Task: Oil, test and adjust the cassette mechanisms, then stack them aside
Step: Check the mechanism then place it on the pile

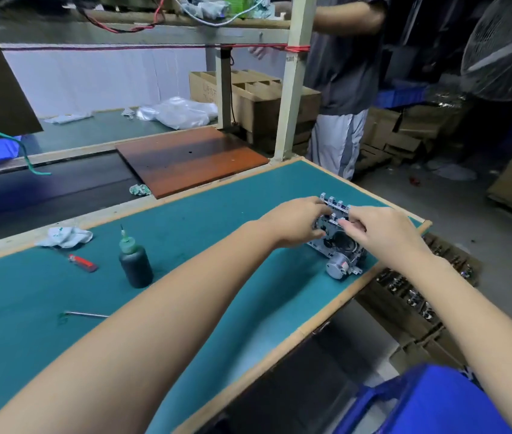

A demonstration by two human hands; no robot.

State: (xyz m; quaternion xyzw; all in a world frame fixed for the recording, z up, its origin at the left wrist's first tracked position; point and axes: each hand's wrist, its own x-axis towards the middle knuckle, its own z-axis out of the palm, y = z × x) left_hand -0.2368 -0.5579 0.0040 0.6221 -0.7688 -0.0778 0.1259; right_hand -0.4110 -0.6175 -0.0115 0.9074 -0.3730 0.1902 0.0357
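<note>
1. Both hands are working on a cassette mechanism (339,242) sitting near the right edge of a green-topped table (217,277).
2. The left hand (295,222) is gripping its left side with curled fingers; the right hand (383,230) is pinching a small lever on top.
3. Risk: it is lying close to the edge, so a hard push could be sending it off.
4. It is looking like a silvery metal frame with a row of key tabs and a round motor.
5. An oil bottle (135,261) is standing well apart, to the left.
</note>
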